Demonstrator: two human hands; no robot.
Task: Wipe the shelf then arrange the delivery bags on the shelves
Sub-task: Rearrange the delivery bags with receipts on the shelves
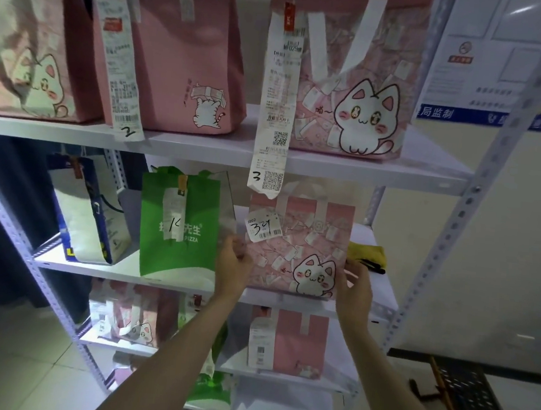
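Observation:
A small pink cat-print delivery bag [295, 239] with a tag marked 34 stands on the middle shelf [382, 299]. My left hand [232, 267] grips its left edge and my right hand [355, 286] holds its right edge. A green pizza bag [179, 226] stands just left of it, then a blue and white bag [88, 212]. A yellow cloth [368, 252] lies on the same shelf behind my right hand.
The top shelf [202, 148] carries three pink bags [178, 49], with long receipts hanging over its front edge. More bags [289, 344] stand on the lower shelves. A dark perforated metal rack [465, 398] lies on the floor at the right.

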